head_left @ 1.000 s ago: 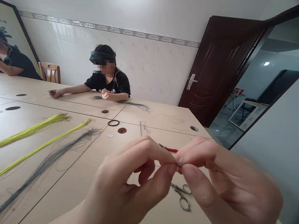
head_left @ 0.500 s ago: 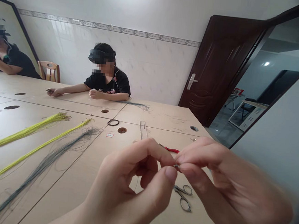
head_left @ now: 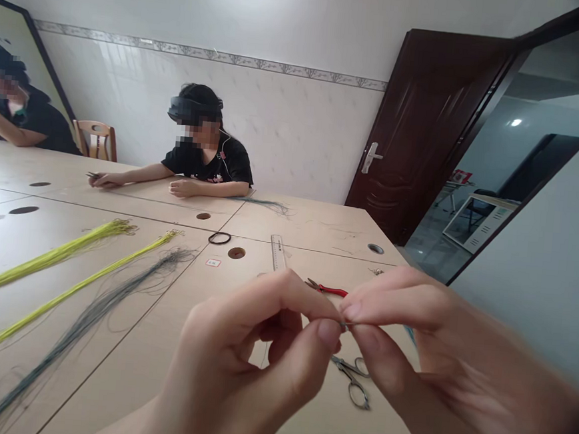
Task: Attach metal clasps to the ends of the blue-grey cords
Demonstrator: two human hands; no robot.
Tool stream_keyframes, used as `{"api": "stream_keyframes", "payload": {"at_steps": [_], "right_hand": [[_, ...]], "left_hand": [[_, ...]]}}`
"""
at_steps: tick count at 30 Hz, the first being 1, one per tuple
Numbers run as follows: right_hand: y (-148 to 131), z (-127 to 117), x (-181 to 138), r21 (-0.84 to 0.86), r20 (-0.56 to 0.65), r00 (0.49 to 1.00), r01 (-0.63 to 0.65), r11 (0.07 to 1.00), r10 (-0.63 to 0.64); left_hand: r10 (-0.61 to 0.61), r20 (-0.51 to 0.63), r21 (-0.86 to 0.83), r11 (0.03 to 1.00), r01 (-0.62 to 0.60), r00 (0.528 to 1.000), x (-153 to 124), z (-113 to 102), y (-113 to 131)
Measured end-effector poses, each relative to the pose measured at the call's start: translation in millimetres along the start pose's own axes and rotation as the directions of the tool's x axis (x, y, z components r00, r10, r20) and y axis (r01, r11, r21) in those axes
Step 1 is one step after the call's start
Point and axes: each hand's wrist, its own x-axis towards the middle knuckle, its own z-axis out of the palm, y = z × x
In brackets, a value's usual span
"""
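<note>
Metal, probably a tiny piece (head_left: 345,324), lies sideways between the left hand (head_left: 253,354) and right hand (head_left: 438,362), both pinching it above the scissors (head_left: 354,377).

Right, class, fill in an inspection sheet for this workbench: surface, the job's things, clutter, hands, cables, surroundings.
Surface: pale wooden table with round holes.
Job's things: a tiny metal piece pinched between both hands; too small to identify.
Clutter: small scissors, red-handled pliers, clear ruler, black ring.
Hands: left hand and right hand raised above the table, thumb and forefinger tips meeting on the piece.
Cables: two yellow cord bundles and loose grey thread lying on the left.
Surroundings: two people seated at the far side, a wooden chair, an open dark door.
</note>
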Motion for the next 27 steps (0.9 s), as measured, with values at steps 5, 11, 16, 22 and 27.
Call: {"api": "stream_keyframes", "payload": {"at_steps": [5,11,16,22,27], "right_hand": [[5.0,1.3,-0.4,0.029,-0.027,0.994,0.106,0.994,-0.105],[1.2,6.7,-3.5,-0.061,-0.101,0.991,0.082,0.995,-0.088],[1.2,4.2,-7.5,-0.135,-0.087,0.991,0.094,0.986,-0.106],[1.8,1.5,-6.2,-0.165,-0.068,0.989,0.121,0.979,-0.134],[2.5,5.9,-5.0,-0.158,-0.092,0.985,0.128,0.979,-0.143]], "left_hand": [[0.009,0.023,-0.023,1.0,-0.008,1.0,-0.3,-2.8,-1.0],[0.041,0.026,-0.031,0.999,-0.04,0.999,0.8,-4.3,-1.2],[0.043,0.053,-0.029,0.999,-0.042,0.998,1.3,-5.0,0.5],[0.068,0.051,-0.055,0.996,-0.065,0.996,0.8,-5.3,1.6],[0.065,0.043,-0.068,0.996,-0.062,0.997,-0.2,-4.8,2.0]]}}
